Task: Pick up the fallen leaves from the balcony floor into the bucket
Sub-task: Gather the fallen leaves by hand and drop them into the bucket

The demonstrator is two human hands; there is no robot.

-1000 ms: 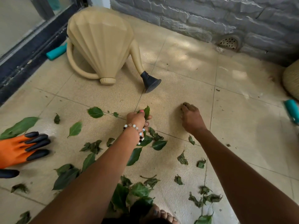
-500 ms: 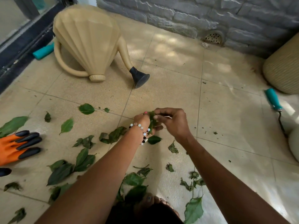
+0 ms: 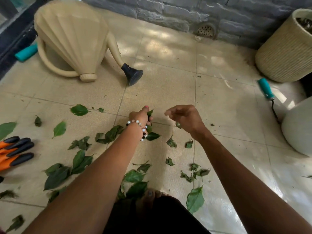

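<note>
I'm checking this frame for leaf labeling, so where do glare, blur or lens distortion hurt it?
Head view: glare whitens the floor tiles at lower right; dappled light patches lie near the drain; the right hand looks slightly motion-blurred; wide-angle bending curves the tile lines and stretches the forearms; leaves in the left hand stay sharp.

Beige watering can (image 3: 72, 39) lies near orange gloves (image 3: 15, 152)

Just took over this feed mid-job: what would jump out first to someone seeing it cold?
Green fallen leaves litter the tiled floor, mostly near the camera. At centre the left hand grips a bunch of leaves, the right hand hanging open beside it. A big beige watering can lies upper left; orange gloves lie at the left edge.
</note>
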